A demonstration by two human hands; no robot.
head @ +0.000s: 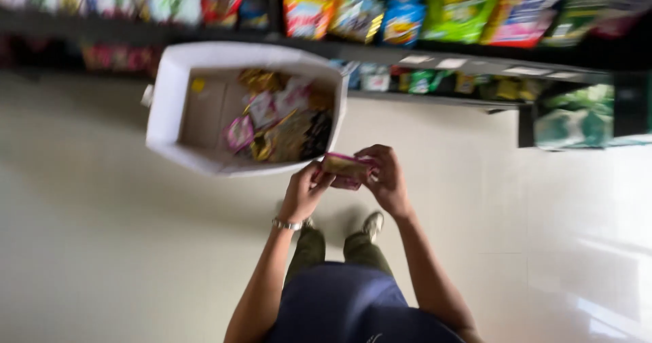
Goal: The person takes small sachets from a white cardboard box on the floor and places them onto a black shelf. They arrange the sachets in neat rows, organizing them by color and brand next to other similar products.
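Held: while both grip it, the pink snack packet (346, 169) sits between left hand (305, 192) and right hand (387, 180), fingers closed on its ends.
Beyond hands: open cardboard box (173, 98) of packets.
Risk: a slack pinch could drop it onto the floor (102, 234).
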